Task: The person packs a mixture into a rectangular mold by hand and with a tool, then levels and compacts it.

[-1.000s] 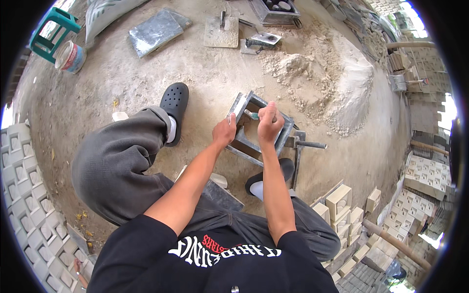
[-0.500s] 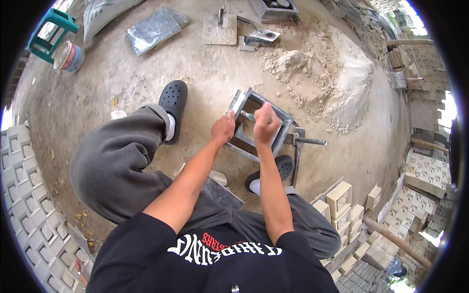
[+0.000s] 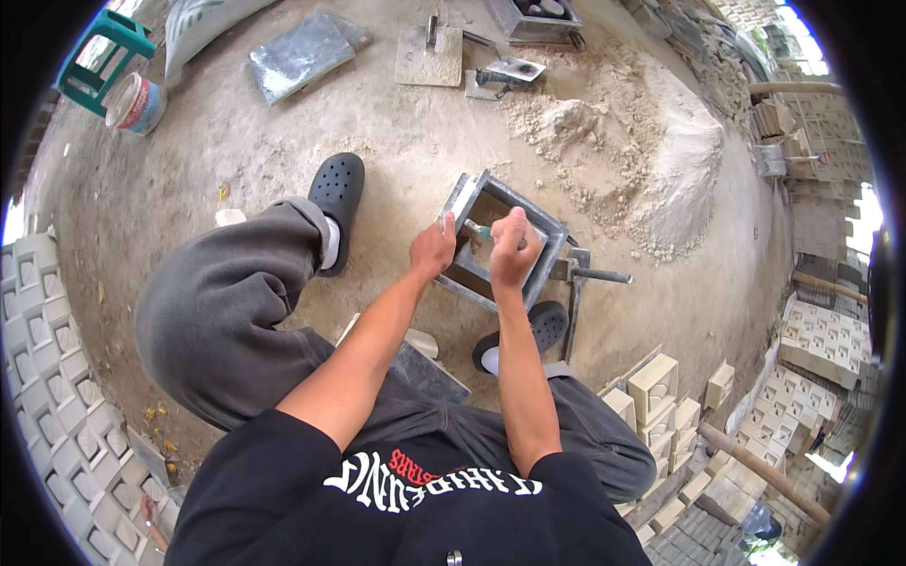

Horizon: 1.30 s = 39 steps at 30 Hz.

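A square grey metal mould with a hollow middle sits on the ground before me, slightly turned. My left hand is closed on its left rim, thumb on top. Over the opening, my right hand is closed round a small paintbrush, its pale bristles pointing left toward the mould's inner wall. Most of the brush handle is hidden in my fist. Beside the mould's right corner lies a metal tool with a bar handle.
A heap of pale sandy powder rises at the far right. Beyond the mould lie a trowel board, metal plates and a metal box. A bucket and green stool stand far left. Cast blocks are stacked near right.
My right hand has shifted slightly nearer to me over the mould, the brush moving with it. My left hand keeps its hold on the rim.
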### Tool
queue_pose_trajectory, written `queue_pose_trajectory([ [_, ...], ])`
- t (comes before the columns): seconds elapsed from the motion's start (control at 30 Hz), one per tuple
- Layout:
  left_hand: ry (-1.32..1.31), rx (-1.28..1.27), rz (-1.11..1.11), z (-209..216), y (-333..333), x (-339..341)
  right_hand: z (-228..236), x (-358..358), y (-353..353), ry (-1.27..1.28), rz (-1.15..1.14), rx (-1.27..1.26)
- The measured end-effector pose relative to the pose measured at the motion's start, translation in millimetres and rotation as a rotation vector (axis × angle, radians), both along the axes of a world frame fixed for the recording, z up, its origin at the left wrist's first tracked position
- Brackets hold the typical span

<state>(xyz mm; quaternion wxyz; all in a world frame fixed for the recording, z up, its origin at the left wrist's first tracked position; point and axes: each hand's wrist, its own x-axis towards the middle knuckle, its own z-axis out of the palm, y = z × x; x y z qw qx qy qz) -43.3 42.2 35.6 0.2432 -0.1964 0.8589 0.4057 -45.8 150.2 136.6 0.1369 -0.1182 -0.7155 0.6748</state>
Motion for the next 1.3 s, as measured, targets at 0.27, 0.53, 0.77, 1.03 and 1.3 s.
queue_pose_trajectory([
  [0.27, -0.028, 0.003, -0.003, -7.7, -1.6, -2.3, -2.6, -2.4, 0.5, -0.028, -0.003, 0.116],
  [0.53, -0.033, 0.010, -0.028, 0.3, -0.2, 0.1, 33.9, -23.0, 10.9, 0.200, -0.024, -0.327],
  [0.77, -0.030, 0.003, -0.020, 4.7, 0.4, -3.6, 30.6, -36.5, 4.4, 0.230, 0.024, -0.423],
  [1.03, -0.030, 0.019, -0.014, -0.7, -0.3, 1.0, 6.0, -27.9, -9.2, 0.170, 0.147, -0.379],
  [1.3, -0.007, 0.000, 0.018, -8.6, 2.2, -1.9, 6.6, -14.7, -19.2, 0.110, 0.086, -0.270],
])
